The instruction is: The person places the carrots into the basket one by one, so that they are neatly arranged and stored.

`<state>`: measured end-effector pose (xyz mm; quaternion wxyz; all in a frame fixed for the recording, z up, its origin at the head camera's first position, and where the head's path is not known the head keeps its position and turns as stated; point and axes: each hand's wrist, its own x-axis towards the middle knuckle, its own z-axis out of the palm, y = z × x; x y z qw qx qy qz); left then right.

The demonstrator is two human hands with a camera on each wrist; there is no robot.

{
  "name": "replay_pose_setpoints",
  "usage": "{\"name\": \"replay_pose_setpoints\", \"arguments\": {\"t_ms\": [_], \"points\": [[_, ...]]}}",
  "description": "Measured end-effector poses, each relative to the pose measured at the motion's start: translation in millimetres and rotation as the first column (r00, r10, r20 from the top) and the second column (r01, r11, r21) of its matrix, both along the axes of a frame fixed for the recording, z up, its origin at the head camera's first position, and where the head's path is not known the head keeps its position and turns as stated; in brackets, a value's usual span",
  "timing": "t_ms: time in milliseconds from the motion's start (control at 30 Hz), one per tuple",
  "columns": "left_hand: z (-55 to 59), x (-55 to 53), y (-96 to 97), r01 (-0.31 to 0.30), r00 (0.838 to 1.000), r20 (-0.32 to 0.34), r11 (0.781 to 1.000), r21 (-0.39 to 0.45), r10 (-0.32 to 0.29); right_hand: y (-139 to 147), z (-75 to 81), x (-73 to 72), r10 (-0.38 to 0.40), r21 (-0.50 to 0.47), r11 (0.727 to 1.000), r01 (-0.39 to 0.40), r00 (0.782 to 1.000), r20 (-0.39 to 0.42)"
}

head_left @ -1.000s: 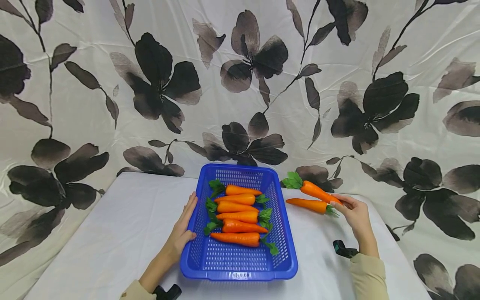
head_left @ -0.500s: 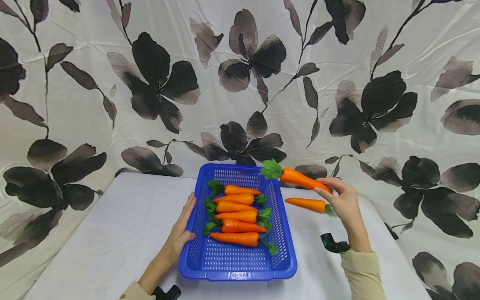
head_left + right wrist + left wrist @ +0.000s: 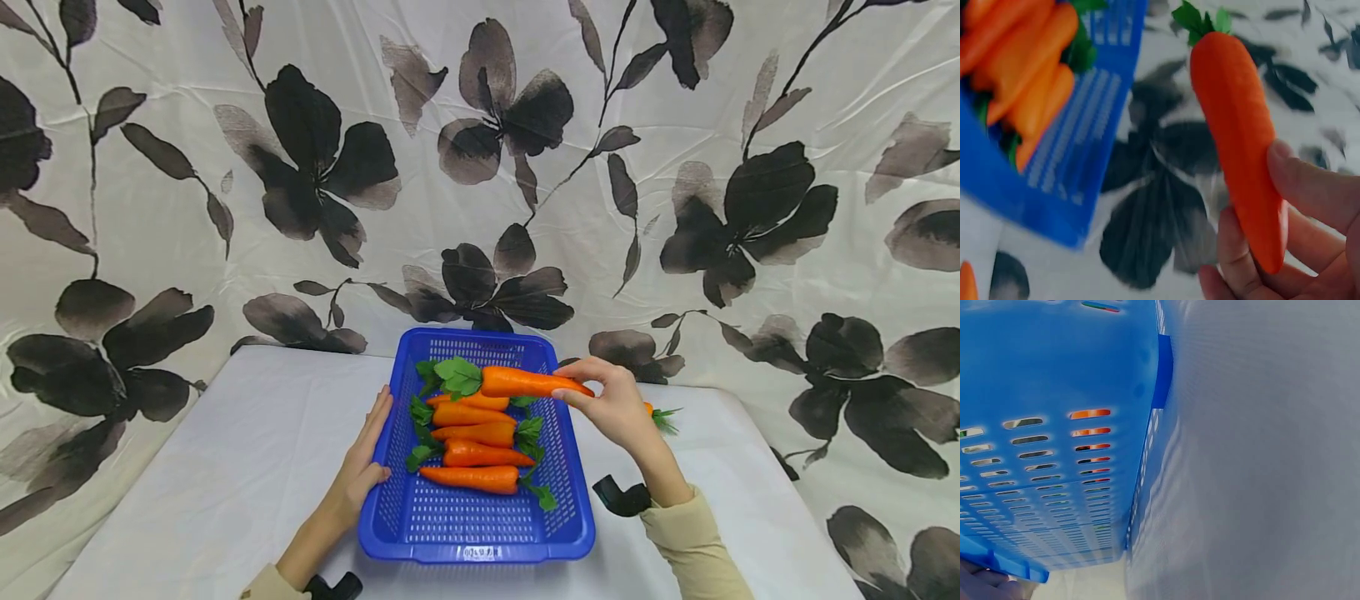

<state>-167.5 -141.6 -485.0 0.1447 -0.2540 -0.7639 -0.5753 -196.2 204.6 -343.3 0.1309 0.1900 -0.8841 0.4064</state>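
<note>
A blue perforated plastic basket (image 3: 540, 550) stands on the white table with several orange carrots (image 3: 480, 478) laid crosswise in it, green tops to either side. Against its left wall rests my left hand (image 3: 358, 475), fingers straight. The left wrist view shows the slotted blue wall (image 3: 1054, 400) close up, and part of a hand at the lower left. My right hand (image 3: 615, 408) pinches the tapered end of a carrot (image 3: 521, 382) between thumb and fingers. That carrot is over the basket's far part, leafy end pointing left; it hides the rearmost carrot. The right wrist view shows this carrot (image 3: 1235, 125) in the grip.
Another carrot lies on the table right of the basket, mostly hidden behind my right hand; its leafy top (image 3: 664, 420) shows. White cloth covers the table (image 3: 247, 450). Behind it hangs a pale curtain (image 3: 420, 200) with dark flowers.
My right hand has lifted the carrot from the table's right side and carried it left over the basket. My left hand has stayed at the basket's left wall.
</note>
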Motion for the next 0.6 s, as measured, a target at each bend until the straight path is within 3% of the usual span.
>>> {"name": "replay_pose_setpoints", "arguments": {"t_ms": [300,600], "points": [[-1.1,-1.0,-0.4,0.015,0.999,-0.043,1.000,0.020,-0.014,-42,-6.8,10.9,0.119,0.189,0.970,-0.152,0.977,0.175],[0.2,0.5,-0.3,0.008,1.000,-0.029,1.000,0.008,-0.008,-70,-18.8,12.3,0.159,0.300,0.922,-0.245,0.946,0.282]]}}
